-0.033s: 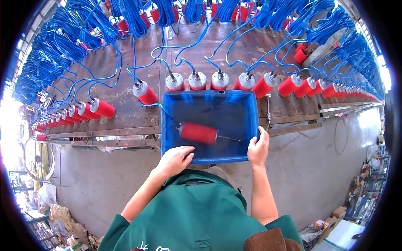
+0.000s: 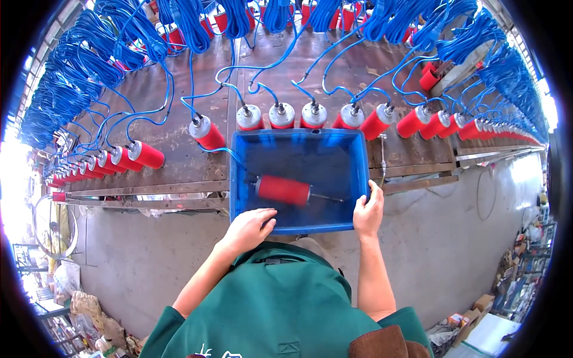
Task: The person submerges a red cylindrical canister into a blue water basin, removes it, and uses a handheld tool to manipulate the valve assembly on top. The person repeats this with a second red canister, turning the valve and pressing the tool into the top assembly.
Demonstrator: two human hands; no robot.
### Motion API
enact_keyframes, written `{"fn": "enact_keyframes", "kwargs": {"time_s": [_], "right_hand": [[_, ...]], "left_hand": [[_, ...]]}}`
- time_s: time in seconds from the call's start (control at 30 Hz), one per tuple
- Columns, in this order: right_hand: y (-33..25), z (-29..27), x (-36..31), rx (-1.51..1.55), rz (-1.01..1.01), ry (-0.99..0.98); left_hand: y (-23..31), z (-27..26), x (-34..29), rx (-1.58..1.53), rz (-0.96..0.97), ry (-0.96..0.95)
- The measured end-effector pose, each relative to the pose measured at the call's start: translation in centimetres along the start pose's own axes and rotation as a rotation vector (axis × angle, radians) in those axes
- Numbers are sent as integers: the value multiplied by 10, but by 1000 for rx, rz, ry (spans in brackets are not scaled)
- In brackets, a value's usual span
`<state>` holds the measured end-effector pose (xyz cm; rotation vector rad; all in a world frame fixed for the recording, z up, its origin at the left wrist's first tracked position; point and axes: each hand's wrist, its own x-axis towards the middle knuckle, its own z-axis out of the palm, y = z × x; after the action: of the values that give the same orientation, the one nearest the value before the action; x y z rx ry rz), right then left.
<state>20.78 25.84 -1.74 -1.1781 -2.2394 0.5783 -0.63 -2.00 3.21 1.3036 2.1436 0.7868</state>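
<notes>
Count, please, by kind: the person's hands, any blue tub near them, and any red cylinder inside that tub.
Hands: 2 (left hand, right hand)
Blue tub: 1
Red cylinder inside the tub: 1
Total: 4

The head view looks steeply down and forward from the wearer's head, over the shirt at the lower edge, with the bin near and central and the counter stretching beyond it. Its wide fisheye lens bends straight edges toward a dark, rounded rim.
</notes>
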Motion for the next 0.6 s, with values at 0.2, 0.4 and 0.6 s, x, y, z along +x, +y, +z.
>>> {"fn": "enact_keyframes", "kwargs": {"time_s": [0.2, 0.4, 0.6], "right_hand": [[-1, -1, 2, 23, 25, -9], [-2, -3, 0, 21, 51, -24], [-5, -4, 1, 34, 67, -32]], "left_hand": [[-1, -4, -6, -2, -11, 20], [-3, -6, -7, 24, -7, 14], [3, -16, -3, 11, 2, 52]]}}
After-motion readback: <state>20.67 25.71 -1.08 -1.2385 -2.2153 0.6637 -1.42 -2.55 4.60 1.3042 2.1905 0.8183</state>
